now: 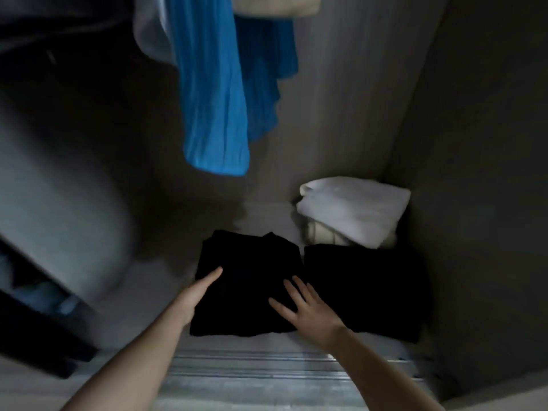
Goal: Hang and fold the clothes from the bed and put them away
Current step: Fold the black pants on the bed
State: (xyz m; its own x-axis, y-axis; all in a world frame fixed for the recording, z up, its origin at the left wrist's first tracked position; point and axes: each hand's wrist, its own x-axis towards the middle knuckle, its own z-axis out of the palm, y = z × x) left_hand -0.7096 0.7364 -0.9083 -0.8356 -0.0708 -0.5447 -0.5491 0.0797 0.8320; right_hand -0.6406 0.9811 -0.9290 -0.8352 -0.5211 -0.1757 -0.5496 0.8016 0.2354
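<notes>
Forearms, both bare, come up from the bottom edge over a ribbed metal track [267,369] at the closet's front, & reach onto the closet floor [267,216]. Left hand [198,292] lies w/ fingers straight & together against the left edge of a folded black garment [249,280]; thumb not visible, so can't tell if it's tucked under the cloth. Right hand [308,311] rests flat on the garment's right part, fingers straight & spread, gripping nothing. That garment sits on the closet floor, roughly centre, front edge near the track. Just beside it on the right, w/ a thin gap btw them, lies a second black folded piece [364,289], reaching to the right wall [474,143]. Behind that one, in the back right corner, a stack of white folded clothes [353,212], its front edge touching or overlapping the second black piece's back edge. Overhead hangs a bright blue garment [213,93], creased, hem well above the floor; left of it a white hanging item [149,34], & a beige piece [275,4] at the top edge, mostly cut off. Far left is a big grey blurred shape [59,203] w/ dark bits below it; too blurred & dim to say what it is.
</notes>
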